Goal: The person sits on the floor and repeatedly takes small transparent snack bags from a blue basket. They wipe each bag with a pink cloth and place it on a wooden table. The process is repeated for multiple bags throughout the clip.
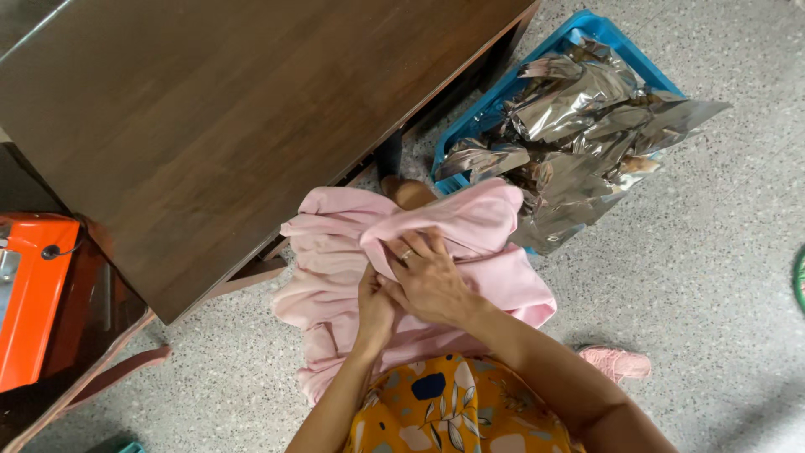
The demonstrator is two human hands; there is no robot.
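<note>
A pink garment (495, 285) lies bunched on my lap, spreading from the table edge to my right side. My right hand (428, 277), with a ring on one finger, presses flat on a fold of the cloth near its middle. My left hand (375, 312) sits just beside it on the left, fingers closed on the same pink fabric. A rolled upper fold (470, 216) arches above both hands. My yellow patterned clothing (453, 407) shows below the garment.
A dark wooden table (210, 117) fills the upper left. A blue plastic crate (587, 33) holding crumpled silver foil bags (579, 117) stands on the speckled floor at upper right. An orange machine (33, 294) sits at far left. A pink shoe (616, 362) rests at right.
</note>
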